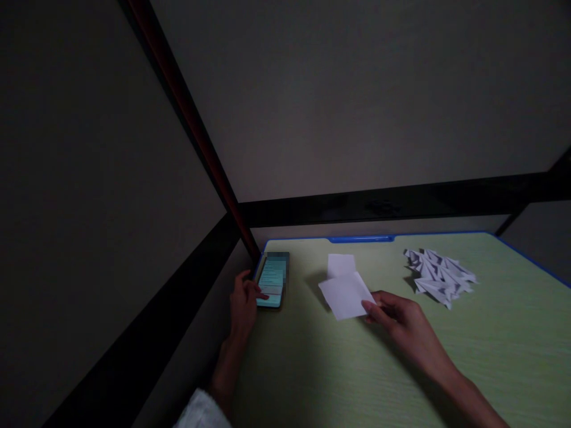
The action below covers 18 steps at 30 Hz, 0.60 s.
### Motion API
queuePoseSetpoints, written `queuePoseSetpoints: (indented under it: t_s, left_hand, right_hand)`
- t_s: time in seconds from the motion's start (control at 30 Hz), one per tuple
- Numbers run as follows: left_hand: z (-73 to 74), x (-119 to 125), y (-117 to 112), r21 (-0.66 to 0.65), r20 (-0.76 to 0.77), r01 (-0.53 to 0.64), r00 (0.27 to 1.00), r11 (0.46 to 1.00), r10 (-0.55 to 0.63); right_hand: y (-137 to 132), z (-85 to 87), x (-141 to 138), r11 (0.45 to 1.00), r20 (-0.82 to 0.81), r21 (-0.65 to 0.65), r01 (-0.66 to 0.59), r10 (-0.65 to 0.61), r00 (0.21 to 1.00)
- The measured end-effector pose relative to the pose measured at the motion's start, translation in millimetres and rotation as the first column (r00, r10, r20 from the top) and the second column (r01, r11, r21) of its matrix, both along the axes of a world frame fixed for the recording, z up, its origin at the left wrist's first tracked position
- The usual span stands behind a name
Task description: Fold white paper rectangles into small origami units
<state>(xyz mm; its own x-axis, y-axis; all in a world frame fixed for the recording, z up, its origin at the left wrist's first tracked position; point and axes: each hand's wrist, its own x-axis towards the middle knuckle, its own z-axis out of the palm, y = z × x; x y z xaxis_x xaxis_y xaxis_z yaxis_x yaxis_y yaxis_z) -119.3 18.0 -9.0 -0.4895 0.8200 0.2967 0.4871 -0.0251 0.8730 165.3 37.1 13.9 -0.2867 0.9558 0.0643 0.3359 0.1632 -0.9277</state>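
My right hand (399,321) pinches a square white sheet of paper (345,296) by its right corner, tilted a little above the table. Behind it a second white paper (341,264) shows, its lower part hidden by the held sheet. My left hand (244,297) is at the left side of a smartphone (272,282) lying with its screen lit. One finger reaches over the lower part of the screen, and the hand holds nothing. To the right lies a cluster of folded white paper pieces (439,276), apart from my right hand.
The pale green table (312,368) has a blue edge with a raised blue strip (361,239) at the back. A grey wall (357,107) with a dark band stands behind it. Another dark wall (111,208) rises close at the left.
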Motion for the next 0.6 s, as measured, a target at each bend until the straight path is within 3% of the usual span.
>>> queuePoseSetpoints:
  t_s: [0.13, 0.23, 0.3, 0.37, 0.4, 0.5, 0.6]
  left_hand:
    - [3.4, 0.4, -0.6, 0.059, 0.035, -0.044, 0.999, 0.997, 0.042]
    - [10.7, 19.1, -0.3, 0.165, 0.19, -0.107, 0.979, 0.98, 0.075]
    - [14.1, 45.0, 0.3, 0.19, 0.352, -0.019, 0.935, 0.982, -0.05]
    - [14.8, 77.4, 0.8, 0.133, 0.527, 0.22, 0.81, 0.966, -0.257]
    - [14.5, 93.5, 0.8, 0.1, 0.589, 0.304, 0.749, 0.947, -0.303]
    - [11.9, 129.7, 0.6, -0.01, 0.654, 0.407, 0.693, 0.913, -0.302]
    - [7.9, 140.3, 0.9, -0.063, 0.705, 0.46, 0.649, 0.886, -0.287]
  right_hand:
    - [0.6, -0.2, 0.0, 1.0, -0.025, -0.007, 0.007, -0.007, 1.0]
    - [0.5, 2.6, -0.5, 0.999, -0.08, -0.035, 0.027, -0.029, 0.996]
    - [0.2, 4.4, -1.7, 0.996, -0.141, -0.08, 0.042, -0.053, 0.989]
    - [0.0, 4.0, -4.0, 0.99, -0.223, -0.139, 0.039, -0.07, 0.972]
    - [0.0, 2.7, -5.5, 0.986, -0.267, -0.166, 0.025, -0.07, 0.961]
    - [0.2, -4.0, -10.0, 0.976, -0.373, -0.213, -0.038, -0.045, 0.927]
    - [1.1, -9.5, -12.6, 0.972, -0.398, -0.219, -0.089, -0.006, 0.917]
